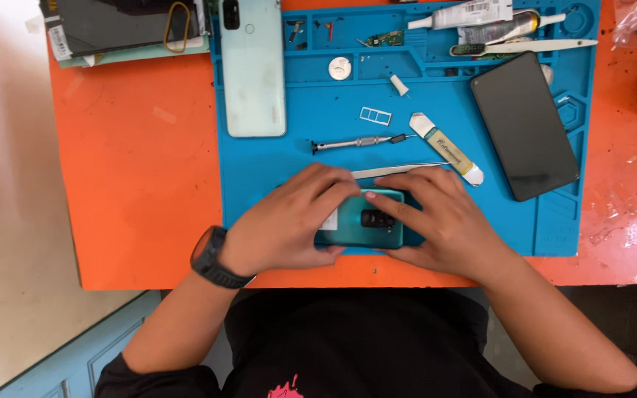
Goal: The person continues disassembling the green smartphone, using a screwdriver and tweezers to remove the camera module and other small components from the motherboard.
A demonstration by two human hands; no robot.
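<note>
- Nearest: teal, glossy, rectangular phone (363, 219) lying back-up at near edge of blue silicone repair mat (259, 169), long axis running left to right, dark oblong camera block facing up at its middle.
- Left hand (289, 221), black wristwatch (211, 258) on wrist, clasped over phone's left end, fingers curled around far edge.
- Right hand (444, 221) clamped on phone's right end, fingers narrow along far edge, thumb at near edge; both hands equally close, phone between them.
- Just beyond phone: thin pale flat pry strip (399, 171), touching or nearly touching fingertips.
- Farther on mat: slim steel screwdriver (359, 142), flat metal-tipped spudger with yellowish handle (447, 147), small white card tray (375, 116).
- Right of phone, well apart: black glassy slab phone (525, 125), face dark.
- Farthest left of mat: pale mint matte phone back (252, 66); glue tubes (481, 18) at far rim.
</note>
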